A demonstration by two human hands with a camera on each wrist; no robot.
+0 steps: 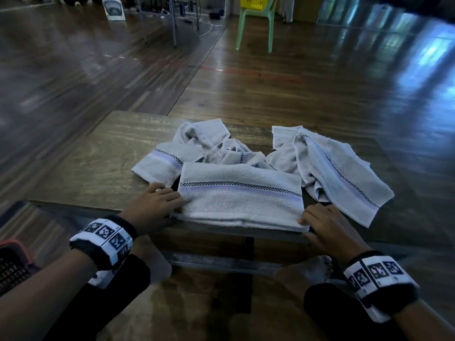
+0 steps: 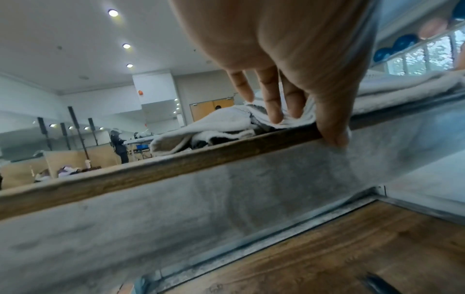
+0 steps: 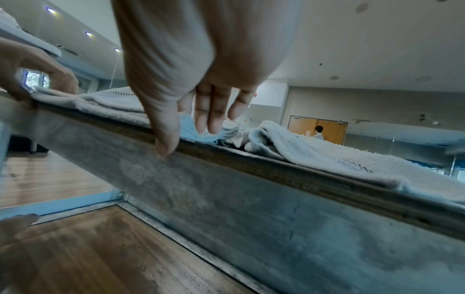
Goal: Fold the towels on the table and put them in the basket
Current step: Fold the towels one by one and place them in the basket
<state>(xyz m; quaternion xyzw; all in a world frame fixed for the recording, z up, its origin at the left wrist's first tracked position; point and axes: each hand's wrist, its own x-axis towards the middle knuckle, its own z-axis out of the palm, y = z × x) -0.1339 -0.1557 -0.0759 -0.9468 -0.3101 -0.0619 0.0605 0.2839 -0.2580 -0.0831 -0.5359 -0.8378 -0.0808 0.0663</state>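
A folded pale towel with a purple and checked stripe lies at the table's near edge. My left hand rests at its left end, straight fingers on the towel's corner and the thumb against the table's front edge. My right hand touches the right end the same way, fingers on the layered corner, thumb on the edge. Two unfolded towels lie behind, one crumpled at the left and one spread at the right. A dark basket with an orange rim sits low at my left.
The low wooden table has a grey metal apron below its edge. My bare feet are under it on the wooden floor. Far back stands a green chair carrying a yellow basket. A person stands by distant doors.
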